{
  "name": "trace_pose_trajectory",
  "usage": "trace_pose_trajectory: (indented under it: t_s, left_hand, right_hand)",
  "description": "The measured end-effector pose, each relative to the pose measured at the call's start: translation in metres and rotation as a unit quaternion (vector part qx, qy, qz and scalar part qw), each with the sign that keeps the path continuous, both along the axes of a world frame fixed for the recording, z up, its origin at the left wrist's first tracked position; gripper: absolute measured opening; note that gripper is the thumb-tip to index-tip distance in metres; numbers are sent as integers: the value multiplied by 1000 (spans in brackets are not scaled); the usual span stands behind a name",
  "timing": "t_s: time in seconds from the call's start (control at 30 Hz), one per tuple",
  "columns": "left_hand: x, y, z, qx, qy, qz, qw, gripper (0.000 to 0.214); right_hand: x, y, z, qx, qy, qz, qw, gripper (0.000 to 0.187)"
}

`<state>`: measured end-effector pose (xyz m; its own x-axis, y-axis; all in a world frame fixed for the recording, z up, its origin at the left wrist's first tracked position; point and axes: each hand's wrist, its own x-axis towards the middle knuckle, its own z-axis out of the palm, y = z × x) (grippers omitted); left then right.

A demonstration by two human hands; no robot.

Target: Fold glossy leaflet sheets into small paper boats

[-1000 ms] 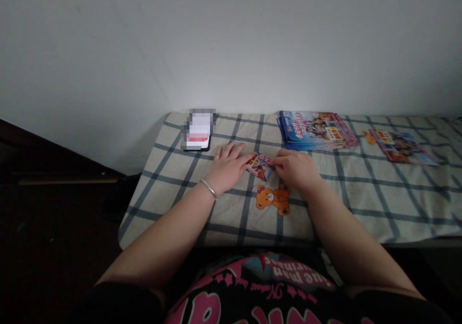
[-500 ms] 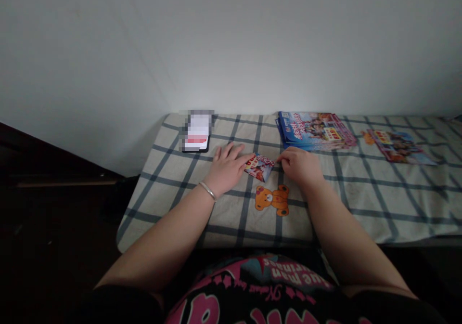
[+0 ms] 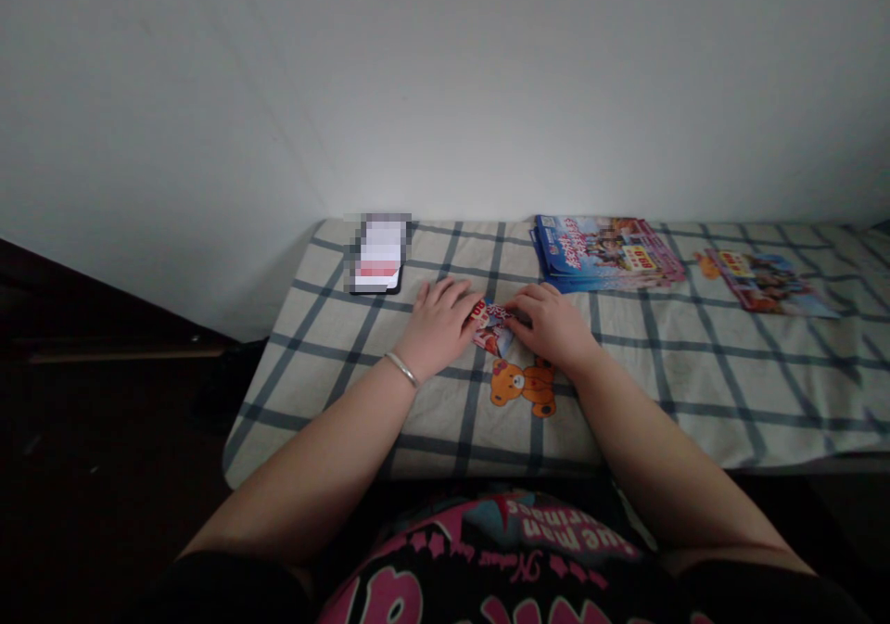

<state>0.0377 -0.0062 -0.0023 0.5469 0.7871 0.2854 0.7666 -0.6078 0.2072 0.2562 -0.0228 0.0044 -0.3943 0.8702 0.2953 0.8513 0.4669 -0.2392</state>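
Observation:
A small folded flyer point(image 3: 491, 330), printed in red, white and blue, lies on the checked cloth between my two hands. My left hand point(image 3: 438, 327) rests palm down with its fingers spread, and its thumb side touches the flyer's left edge. A silver bangle circles that wrist. With bent fingers, my right hand point(image 3: 556, 327) pinches the flyer's right edge; the fingertips partly cover it. Just below the flyer, a printed orange bear point(image 3: 521, 388) shows on the cloth.
A stack of flyers point(image 3: 604, 251) sits near the wall, right of centre. Farther right lies another flyer point(image 3: 771, 281). A phone point(image 3: 379, 253) with a lit, blurred screen is at the back left. The checked tablecloth point(image 3: 334, 346) covers the table, which meets a pale wall.
My right hand has moved left from beside the flyer onto its right edge, and its fingers now grip there. The left hand has stayed nearly still.

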Motion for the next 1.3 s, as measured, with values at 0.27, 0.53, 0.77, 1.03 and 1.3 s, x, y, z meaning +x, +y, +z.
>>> trace_pose_trajectory:
  t_s: [0.27, 0.53, 0.77, 1.03, 1.3]
  left_hand:
    - [-1, 1, 0, -7, -15, -7, 1000, 36]
    - [0, 6, 2, -33, -90, -31, 995, 14]
    - [0, 8, 5, -34, -158, -18, 987, 5]
    - [-3, 7, 8, -26, -244, 16, 969, 7]
    - [-6, 3, 15, 24, -275, 1, 961, 5]
  right_hand:
    - [-3, 1, 4, -19, 16, 9, 1000, 6]
    - [-3, 1, 2, -21, 66, 26, 997, 8]
    - [-2, 2, 1, -20, 89, 41, 995, 10]
    - [0, 2, 1, -1, 218, 28, 975, 10]
    - [0, -2, 4, 29, 290, -1, 957, 10]
